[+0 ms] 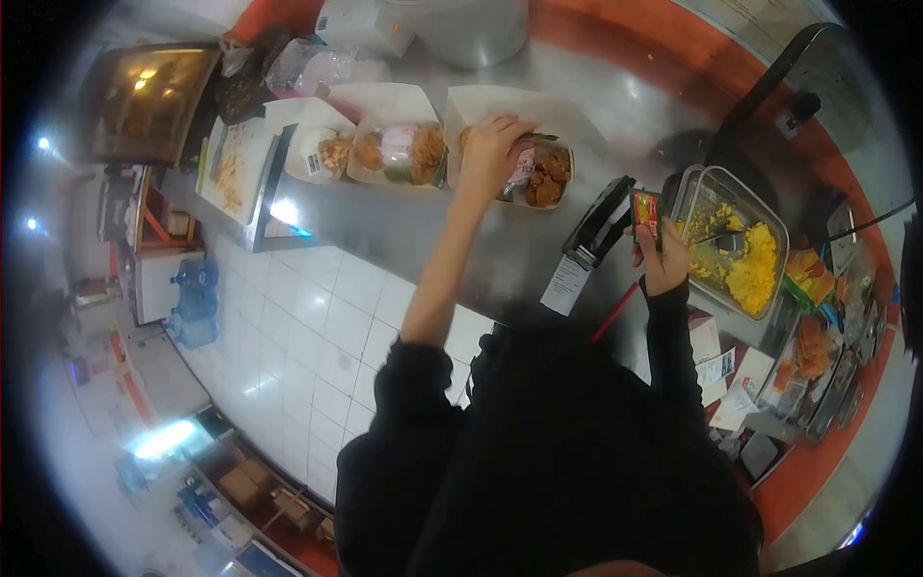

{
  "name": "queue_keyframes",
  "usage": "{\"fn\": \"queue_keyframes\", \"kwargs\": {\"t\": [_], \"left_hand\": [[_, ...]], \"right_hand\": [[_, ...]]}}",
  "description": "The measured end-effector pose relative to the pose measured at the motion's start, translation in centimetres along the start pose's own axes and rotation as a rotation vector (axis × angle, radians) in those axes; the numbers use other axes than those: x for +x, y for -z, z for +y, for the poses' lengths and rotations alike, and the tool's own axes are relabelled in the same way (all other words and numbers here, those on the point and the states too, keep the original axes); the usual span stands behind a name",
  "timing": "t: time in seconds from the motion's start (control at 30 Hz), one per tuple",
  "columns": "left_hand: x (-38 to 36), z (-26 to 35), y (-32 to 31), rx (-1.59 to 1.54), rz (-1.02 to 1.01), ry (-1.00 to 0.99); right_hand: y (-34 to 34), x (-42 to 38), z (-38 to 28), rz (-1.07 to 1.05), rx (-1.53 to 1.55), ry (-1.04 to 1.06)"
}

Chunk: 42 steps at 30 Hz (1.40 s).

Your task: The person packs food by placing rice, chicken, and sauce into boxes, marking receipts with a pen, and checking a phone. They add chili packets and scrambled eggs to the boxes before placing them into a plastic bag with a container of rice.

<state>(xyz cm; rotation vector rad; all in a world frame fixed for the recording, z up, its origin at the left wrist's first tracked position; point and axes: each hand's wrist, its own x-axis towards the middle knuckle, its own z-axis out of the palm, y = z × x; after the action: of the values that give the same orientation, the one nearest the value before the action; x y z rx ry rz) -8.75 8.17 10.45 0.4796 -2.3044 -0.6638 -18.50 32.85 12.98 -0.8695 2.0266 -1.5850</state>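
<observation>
My left hand [495, 149] reaches into an open paper food box [524, 104], its fingers curled down over the contents. Whatever those fingers hold is hidden, though a dark green edge shows beside them. Fried chicken pieces [549, 177] and a wrapped portion [522, 168] lie in that box. My right hand [661, 260] pinches a green and red sauce sachet [646, 213] above the counter, beside a black device [603, 223] with a printed receipt [565, 284]. To the left are a second box [394, 103] with chicken and a wrapped portion, and a third box [308, 113] with food.
At right, a clear tub [777, 252] holds yellow food. Beyond it lie colourful packets [810, 279] and several papers. A cutting board [231, 173] with crumbs sits at the counter's left end. A large pot [461, 34] stands at the back. Water jugs [195, 300] stand on the floor.
</observation>
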Motion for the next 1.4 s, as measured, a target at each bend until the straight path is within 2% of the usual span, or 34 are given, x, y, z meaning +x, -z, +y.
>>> {"fn": "queue_keyframes", "kwargs": {"t": [0.07,0.1,0.13,0.17,0.2,0.23,0.3,0.33,0.4,0.47,0.5,0.53,0.57,0.6,0.63,0.67,0.7,0.77,0.8,0.83,0.87,0.9,0.97,1.1,1.17,1.2,1.27,1.4], "left_hand": [[1.3,-3.4,-1.6,0.271,-0.198,-0.322],[1.4,-3.6,-1.6,0.257,-0.195,-0.329],[0.8,-3.2,-1.2,-0.069,-0.229,-0.030],[-0.3,-2.5,-0.6,-0.391,-0.270,0.275],[-0.9,0.0,0.2,-0.604,-0.385,0.360],[-1.6,2.9,0.7,-0.814,-0.495,0.449],[-4.0,6.0,0.1,-1.013,-0.401,0.506],[-4.8,6.1,0.4,-1.012,-0.402,0.511],[-5.9,5.8,0.7,-0.942,-0.203,0.749],[-5.2,3.7,3.2,-0.659,0.122,0.722],[-5.3,1.9,4.4,-0.489,0.356,0.730],[-6.2,-1.8,5.7,-0.061,0.433,0.674],[-6.2,-3.9,7.6,0.143,0.436,0.565],[-5.9,-5.7,9.2,0.341,0.434,0.448],[-6.1,-7.9,10.1,0.373,0.260,0.389],[-6.3,-10.0,10.6,0.400,0.083,0.330],[-6.0,-11.6,10.6,0.407,0.091,0.332],[-5.7,-13.2,10.5,0.641,-0.172,0.133],[-5.7,-12.7,11.0,0.645,-0.163,0.145],[-5.1,-12.0,11.5,0.631,-0.160,0.241],[-4.9,-11.5,12.1,0.618,-0.156,0.337],[-5.5,-11.0,12.6,0.628,-0.143,0.350],[-7.6,-9.7,13.7,0.751,0.053,0.409],[-14.0,-8.8,15.6,0.619,-0.016,0.447],[-16.8,-6.9,15.8,0.570,0.012,0.597],[-17.2,-5.3,15.7,0.576,0.007,0.597],[-17.5,-2.1,15.1,0.454,0.087,0.781],[-18.4,0.3,13.6,0.424,0.102,0.815]], "right_hand": [[-0.5,0.0,-0.2,0.037,-0.069,-0.012],[-0.6,0.3,-0.3,0.060,-0.128,-0.004],[-1.0,0.4,-0.4,0.075,-0.135,-0.007],[-1.9,0.0,-0.4,0.116,0.015,-0.124],[-2.8,-0.2,-0.3,0.155,0.168,-0.242],[-3.8,-0.1,-0.1,0.162,0.169,-0.250],[-5.5,0.0,0.1,-0.186,-0.305,-0.085],[-6.2,0.2,-0.3,-0.188,-0.303,-0.089],[-6.7,0.6,-1.9,-0.242,-0.168,0.010],[-3.3,0.2,-1.8,-0.121,-0.038,-0.078],[0.1,-0.6,0.0,0.037,0.035,-0.108],[5.9,-1.9,3.9,0.269,0.123,-0.237],[11.8,-3.3,6.8,0.595,-0.076,-0.129],[17.6,-4.4,7.2,0.669,-0.329,-0.072],[23.0,-4.9,7.0,0.741,-0.584,-0.010],[27.9,-5.0,8.4,0.732,-0.574,-0.007],[32.3,-5.5,10.2,0.750,-0.645,-0.055],[39.3,-5.6,14.2,0.759,-0.795,-0.239],[41.8,-5.2,16.3,0.730,-0.842,-0.322],[43.9,-4.6,18.1,0.701,-0.867,-0.381],[45.1,-3.8,19.6,0.667,-0.878,-0.430],[45.9,-3.1,21.0,0.633,-0.887,-0.468],[46.6,-1.6,23.3,0.568,-0.896,-0.518],[46.2,1.4,26.5,0.497,-0.901,-0.544],[46.0,2.4,27.9,0.479,-0.899,-0.541],[45.7,3.0,28.5,0.472,-0.895,-0.540],[45.0,4.1,29.0,0.465,-0.897,-0.530],[43.9,5.7,29.0,0.480,-0.892,-0.487]]}}
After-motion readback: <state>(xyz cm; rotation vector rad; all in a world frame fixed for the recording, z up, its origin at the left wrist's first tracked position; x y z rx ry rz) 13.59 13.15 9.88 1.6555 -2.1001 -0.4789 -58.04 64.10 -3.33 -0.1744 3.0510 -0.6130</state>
